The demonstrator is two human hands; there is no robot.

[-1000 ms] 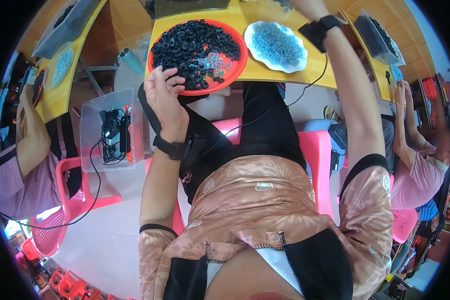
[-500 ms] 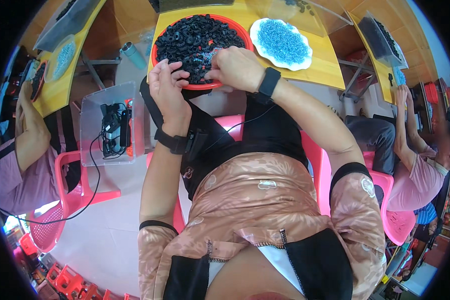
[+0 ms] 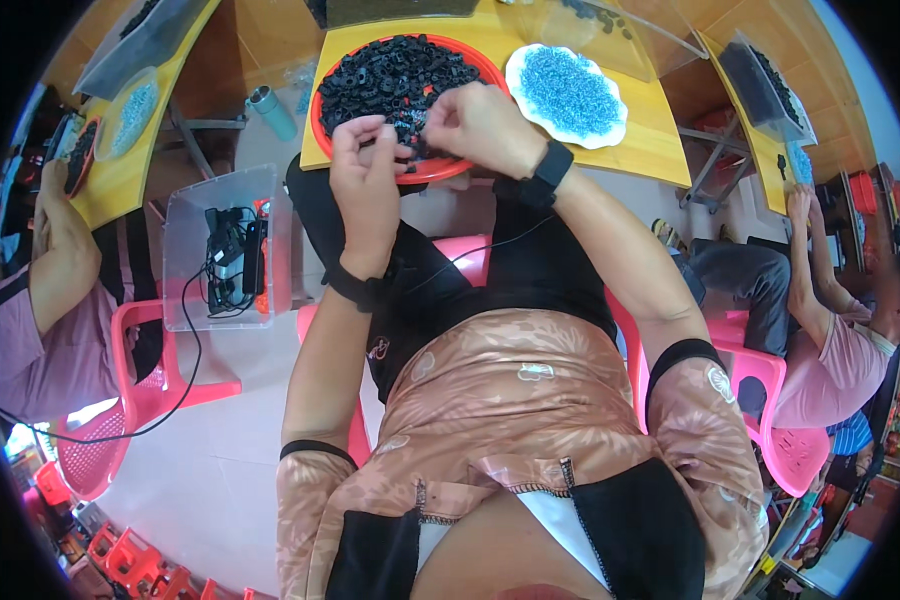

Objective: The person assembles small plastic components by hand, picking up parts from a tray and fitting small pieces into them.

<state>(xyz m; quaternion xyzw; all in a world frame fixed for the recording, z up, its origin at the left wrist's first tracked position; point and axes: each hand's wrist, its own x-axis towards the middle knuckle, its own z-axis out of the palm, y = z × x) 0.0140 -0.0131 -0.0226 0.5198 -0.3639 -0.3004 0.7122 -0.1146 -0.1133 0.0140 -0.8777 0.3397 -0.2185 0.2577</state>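
A red round basin point(image 3: 490, 75) full of small black plastic parts point(image 3: 395, 75) sits at the near edge of the yellow table. Over its near left rim is my left hand point(image 3: 365, 175), thumb and fingers bent together; what they hold, if anything, is too small to make out. My right hand point(image 3: 485, 125) reaches over the basin's right side with fingertips pinched, their contents hidden. The two hands face each other, a small gap apart. Among the black parts between them show some small pale blue and red bits point(image 3: 410, 122).
Right of the basin, a white scalloped plate point(image 3: 615, 130) holds many small clear-blue pieces. On the left, a clear plastic bin point(image 3: 180, 270) contains cables and black devices near a teal tumbler point(image 3: 272, 115). People sit at yellow tables on both sides, on pink chairs point(image 3: 130, 400).
My left hand has moved right, its fingers drawing inward toward the right hand. The right hand has lifted slightly from the parts and shifted a little right. The view has shifted slightly.
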